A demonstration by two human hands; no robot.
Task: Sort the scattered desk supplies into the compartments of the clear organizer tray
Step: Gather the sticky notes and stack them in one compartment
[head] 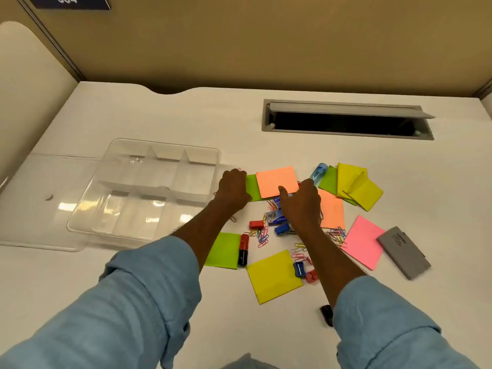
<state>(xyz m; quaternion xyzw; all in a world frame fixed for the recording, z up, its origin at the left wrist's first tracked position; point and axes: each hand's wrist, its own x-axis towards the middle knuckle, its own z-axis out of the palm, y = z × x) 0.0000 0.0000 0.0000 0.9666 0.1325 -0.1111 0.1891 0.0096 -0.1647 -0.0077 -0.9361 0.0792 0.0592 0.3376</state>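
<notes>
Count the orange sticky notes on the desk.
2. One orange note lies between the left hand and right hand, atop a green note; the other orange note sits right of the right hand, partly under it. Others may be hidden.

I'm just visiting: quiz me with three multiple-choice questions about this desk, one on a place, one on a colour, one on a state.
1. Where does the clear organizer tray lie from the sticky notes? A right, B left, C on top.
2. What colour is the note beside the grey case? A white, B black, C pink.
3. How is the cable hatch lid? A raised, B shut flat, C missing.

Answers: 1 B, the tray sits left of the pile. 2 C, the pink note lies next to the case. 3 A, a dark opening shows under the lid.
</notes>
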